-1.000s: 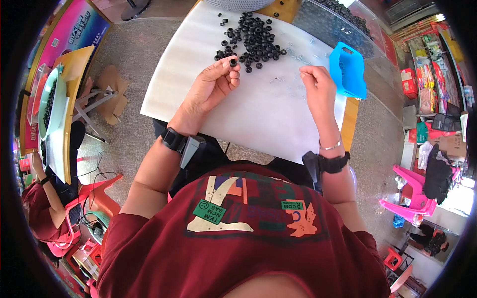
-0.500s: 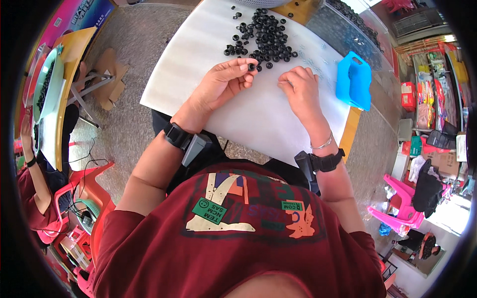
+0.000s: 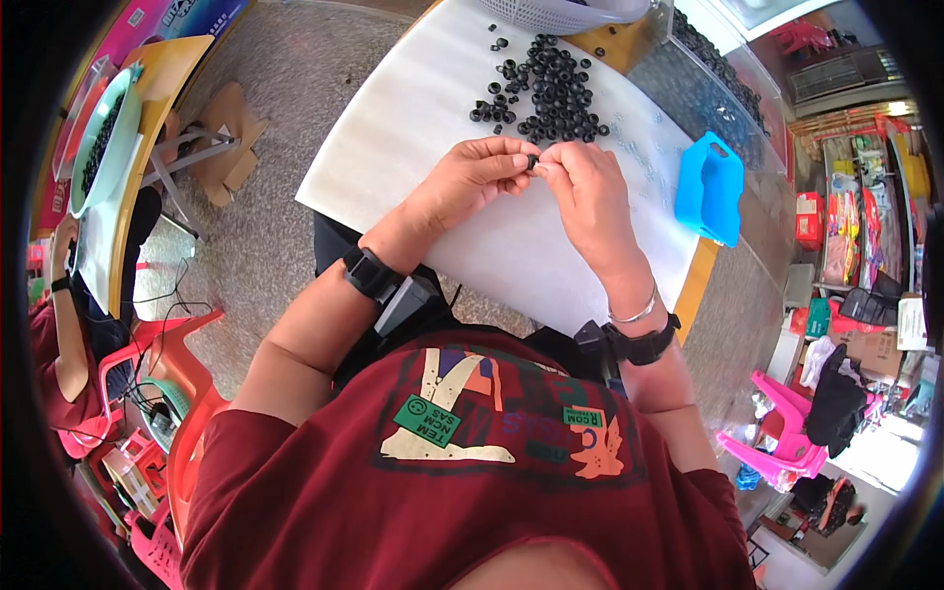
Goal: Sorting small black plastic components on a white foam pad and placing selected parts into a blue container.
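Observation:
Between thumb and forefinger, my left hand [image 3: 479, 180] pinches a small round black part [image 3: 532, 162]. My right hand [image 3: 587, 200] meets it from the other side, its thumb and forefinger closed at the same part; whether it grips the part itself or something smaller is hidden. Both hands are over a white sheet [image 3: 393, 128] on the table. Just beyond my fingers lies a loose pile of similar black ring-shaped parts [image 3: 560, 93]. To the right of my right hand stands a blue plastic tray [image 3: 710, 192].
A pale mesh basket [image 3: 565, 14] and a clear bin [image 3: 700, 84] of black parts stand at the table's far side. Tiny clear pieces [image 3: 644, 143] lie on the sheet's right. At left, a person [image 3: 69, 354] sits by another table with a green basin [image 3: 106, 143]. A pink chair [image 3: 777, 433] stands right.
My right hand has come left and joined my left hand at the black part. The whole view has shifted slightly, so the table appears lower and further right.

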`<state>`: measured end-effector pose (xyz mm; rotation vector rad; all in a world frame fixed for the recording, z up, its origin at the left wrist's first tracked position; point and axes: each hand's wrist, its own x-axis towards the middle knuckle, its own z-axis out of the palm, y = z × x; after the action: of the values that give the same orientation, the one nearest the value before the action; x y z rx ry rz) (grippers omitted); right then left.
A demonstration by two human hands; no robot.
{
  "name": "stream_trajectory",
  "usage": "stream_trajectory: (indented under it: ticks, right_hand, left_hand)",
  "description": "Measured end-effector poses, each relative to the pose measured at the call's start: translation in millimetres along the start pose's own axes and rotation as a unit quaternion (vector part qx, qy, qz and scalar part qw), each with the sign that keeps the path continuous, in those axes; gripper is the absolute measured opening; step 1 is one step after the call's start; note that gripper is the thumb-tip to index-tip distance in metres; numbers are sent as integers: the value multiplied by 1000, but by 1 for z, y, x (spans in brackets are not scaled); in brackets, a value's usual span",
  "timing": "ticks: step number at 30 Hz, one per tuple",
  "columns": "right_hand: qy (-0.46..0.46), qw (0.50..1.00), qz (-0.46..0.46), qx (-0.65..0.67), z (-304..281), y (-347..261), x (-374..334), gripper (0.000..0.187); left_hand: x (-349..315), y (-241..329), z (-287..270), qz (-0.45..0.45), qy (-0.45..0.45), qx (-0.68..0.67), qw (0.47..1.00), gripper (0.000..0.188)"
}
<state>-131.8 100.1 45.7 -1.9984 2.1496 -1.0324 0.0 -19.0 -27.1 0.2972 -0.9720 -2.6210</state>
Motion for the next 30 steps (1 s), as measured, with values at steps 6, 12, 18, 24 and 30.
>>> stream_trajectory:
  ticks: [6,12,18,24,30]
  right_hand:
    - [-31,995,76,59,-6,-4,-2,10]
    - [-25,999,24,-15,-5,-8,-1,12]
    - [-4,996,78,46,2,-8,-1,17]
    - [-8,887,265,377,14,1,-3,19]
    - [18,816,314,486,9,18,1,16]
  left_hand:
    - [-3,2,4,-13,1,40,999,20]
    - [-2,0,5,-15,6,76,997,20]
    - [-3,3,7,-15,-1,73,997,20]
    - [-2,6,3,-26,-24,34,999,20]
    - [-1,7,-2,-30,-41,-45,998,21]
